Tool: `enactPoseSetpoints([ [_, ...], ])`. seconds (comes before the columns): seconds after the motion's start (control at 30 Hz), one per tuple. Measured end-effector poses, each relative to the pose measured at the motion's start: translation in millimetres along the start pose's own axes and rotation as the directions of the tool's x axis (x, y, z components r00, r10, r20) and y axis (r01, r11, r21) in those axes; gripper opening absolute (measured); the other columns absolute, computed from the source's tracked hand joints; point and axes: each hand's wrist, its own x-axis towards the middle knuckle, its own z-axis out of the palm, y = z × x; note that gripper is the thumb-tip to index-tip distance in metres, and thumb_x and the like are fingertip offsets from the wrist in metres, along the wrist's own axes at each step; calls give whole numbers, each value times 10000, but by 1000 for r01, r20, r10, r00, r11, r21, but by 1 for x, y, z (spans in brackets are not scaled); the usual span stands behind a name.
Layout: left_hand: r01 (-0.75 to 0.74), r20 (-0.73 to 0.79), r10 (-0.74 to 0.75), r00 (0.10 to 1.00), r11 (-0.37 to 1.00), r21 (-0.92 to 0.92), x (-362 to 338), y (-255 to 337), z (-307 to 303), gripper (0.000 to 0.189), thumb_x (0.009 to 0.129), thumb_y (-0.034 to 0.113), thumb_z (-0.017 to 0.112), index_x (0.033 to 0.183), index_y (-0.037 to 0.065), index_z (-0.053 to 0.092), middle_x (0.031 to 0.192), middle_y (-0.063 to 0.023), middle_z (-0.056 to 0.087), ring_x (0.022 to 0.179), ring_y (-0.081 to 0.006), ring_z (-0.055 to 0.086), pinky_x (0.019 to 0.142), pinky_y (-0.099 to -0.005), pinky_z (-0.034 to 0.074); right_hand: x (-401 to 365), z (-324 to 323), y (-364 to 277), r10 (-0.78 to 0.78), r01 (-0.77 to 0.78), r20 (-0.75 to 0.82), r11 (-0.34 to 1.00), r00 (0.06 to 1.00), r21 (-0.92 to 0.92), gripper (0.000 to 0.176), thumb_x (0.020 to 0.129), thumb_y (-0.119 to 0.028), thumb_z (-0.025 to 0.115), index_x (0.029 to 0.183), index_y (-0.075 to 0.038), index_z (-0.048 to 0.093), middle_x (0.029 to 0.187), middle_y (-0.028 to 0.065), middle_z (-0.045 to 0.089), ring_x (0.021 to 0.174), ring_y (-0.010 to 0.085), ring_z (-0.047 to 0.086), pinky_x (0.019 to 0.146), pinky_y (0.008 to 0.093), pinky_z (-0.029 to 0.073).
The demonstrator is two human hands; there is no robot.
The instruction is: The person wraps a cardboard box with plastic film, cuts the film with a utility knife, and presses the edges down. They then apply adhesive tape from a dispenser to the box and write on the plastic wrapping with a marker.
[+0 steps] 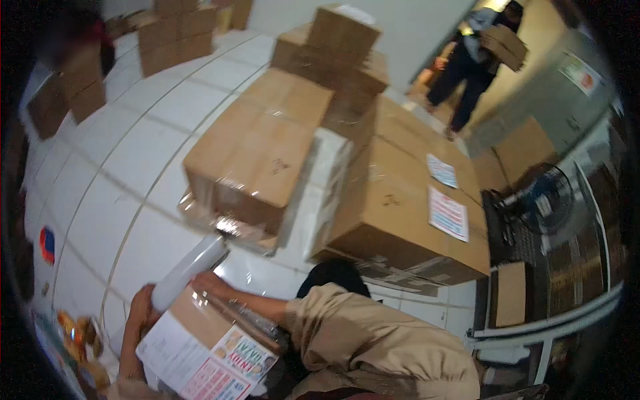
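Packing spot on a white tiled floor point(110, 207), cartons all about. Parcel point(193, 307) sits near, low and left of centre, tilted in view, brown cardboard with clear film showing shiny along its right side. On its upward face: a white printed sheet point(170, 353) to the left, a colourful label point(245, 353) to the right, a red-print label point(217, 381) at the near edge. Pale roll of film point(190, 270) lies slantwise just beyond the parcel, its far end toward the cartons. Left hand point(141, 305) is at the roll's near end, just beside the parcel's left corner; fingers partly hidden, cannot tell how tightly they close. Right hand point(212, 284) is at the roll's right side, over the parcel's far edge; its grip also cannot be told. Tan cloth point(387, 333) runs from the right wrist to the near right. Beyond the roll, a long carton point(260, 137) with film about its lower part; right of it, a large carton point(407, 207) bearing two printed sheets point(448, 212). More cartons stacked point(340, 60) farther back. Far right, a person point(467, 73) stands holding a carton point(505, 48). A dark fan point(550, 200) stands at right. Far left, a blurred person point(70, 33) beside cartons. Small red and blue object point(47, 245) on the floor at left; too blurred to identify.
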Motion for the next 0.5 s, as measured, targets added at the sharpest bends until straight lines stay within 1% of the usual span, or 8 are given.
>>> enactPoseSetpoints([
  [0.03,-40,1,40,999,999,21,2,1,-2,599,541,286,733,1020,1,514,948,-203,570,904,-366,544,789,-412,440,1,-6,10,170,-170,-6,985,985,-23,344,869,-308,475,793,-11,631,688,17,571,651,88,509,584,242,422],
  [0.13,19,-3,-19,1000,998,56,2,25,-23,607,507,274,750,1002,4,526,911,-202,580,873,-364,557,764,-413,448,-2,0,-15,-41,39,37,999,998,38,397,883,-370,464,803,-19,630,715,-10,561,676,65,488,596,216,401],
  [0.17,117,10,-118,993,991,64,-8,34,-20,611,490,270,760,992,5,534,899,-203,583,863,-361,562,754,-412,451,-8,2,-12,-48,46,51,998,998,41,397,883,-370,464,803,-19,630,715,-10,561,676,65,488,596,216,401],
  [0.23,84,11,-85,996,995,57,-11,56,-29,607,482,264,763,985,6,543,903,-204,585,866,-355,565,759,-410,451,-14,-3,-17,121,-129,98,988,988,80,368,880,-355,481,838,-18,623,756,-14,572,725,59,488,621,213,399],
  [0.37,91,-17,-90,996,989,113,-19,71,-35,580,498,264,759,976,1,562,917,-202,591,889,-342,568,782,-400,450,-14,-5,-7,101,-104,49,993,994,62,350,879,-343,488,888,-19,618,781,-2,579,747,61,491,658,218,405],
  [0.43,107,-83,-99,992,990,91,-24,87,-36,594,510,268,754,1000,-1,551,955,-207,581,930,-345,551,810,-403,437,-16,-1,3,-31,30,16,999,999,13,351,879,-335,486,920,-9,611,807,16,591,759,81,502,691,249,425],
  [0.47,126,-151,-114,982,990,69,-30,92,-37,608,521,272,749,1023,-2,541,992,-212,570,970,-349,534,838,-407,425,-11,-9,33,5,-19,95,990,995,142,343,880,-322,483,919,-5,608,845,36,602,780,107,515,728,286,439],
  [0.5,74,-174,-44,984,983,170,-35,89,-36,634,525,278,748,1048,-2,525,1039,-219,547,1010,-355,508,864,-413,408,-20,-4,1,-25,25,2,999,1000,-19,316,875,-296,489,923,-8,607,828,37,609,779,128,530,720,295,447],
])
